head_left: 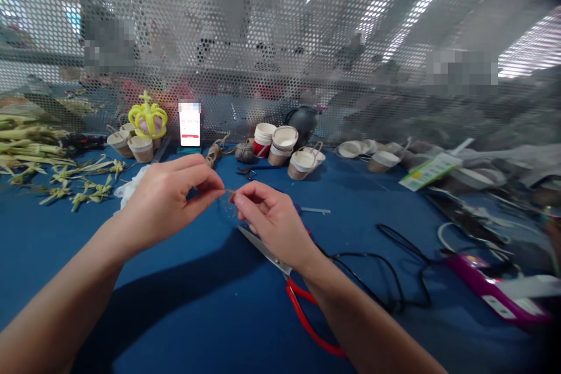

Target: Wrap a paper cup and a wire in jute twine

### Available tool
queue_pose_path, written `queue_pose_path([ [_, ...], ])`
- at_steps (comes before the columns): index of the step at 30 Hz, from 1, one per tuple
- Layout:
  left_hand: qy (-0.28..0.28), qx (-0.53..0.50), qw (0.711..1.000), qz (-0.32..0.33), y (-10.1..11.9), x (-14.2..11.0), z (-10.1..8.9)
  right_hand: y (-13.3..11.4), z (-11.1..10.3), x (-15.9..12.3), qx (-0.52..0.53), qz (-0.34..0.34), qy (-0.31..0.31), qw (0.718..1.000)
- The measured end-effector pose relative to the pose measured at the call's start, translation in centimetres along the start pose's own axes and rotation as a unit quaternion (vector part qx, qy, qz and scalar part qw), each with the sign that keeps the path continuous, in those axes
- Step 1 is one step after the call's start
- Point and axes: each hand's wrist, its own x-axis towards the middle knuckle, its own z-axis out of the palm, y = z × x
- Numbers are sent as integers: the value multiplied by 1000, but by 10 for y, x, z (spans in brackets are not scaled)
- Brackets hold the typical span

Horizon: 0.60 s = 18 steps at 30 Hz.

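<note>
Between the fingertips of both hands runs a short, thin brownish strand [228, 190], probably twine; its ends are hidden in the fingers. My left hand [173, 196] pinches it from the left, thumb against forefinger. From the right, my right hand [272, 219] pinches the same strand, its other fingers curled in. Scissors with red handles [302, 315] lie on the blue table [184, 310] beneath my right wrist, blades slightly apart. Behind my left hand sits crumpled white plastic [128, 188], partly covered by it.
Paper cups wrapped in brown twine [302, 162], a twine ball [244, 152], pliers [248, 172] and a lit phone [190, 124] line the back. Woven leaf stars [92, 191] lie left. A purple power strip [486, 289] with black cable [385, 257] is right.
</note>
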Motion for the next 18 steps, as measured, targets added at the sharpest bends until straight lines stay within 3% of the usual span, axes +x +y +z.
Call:
queue_pose_path([
  [18, 2, -4, 1000, 8, 0, 0, -2, 6, -1, -1, -17, 1, 11, 1000],
])
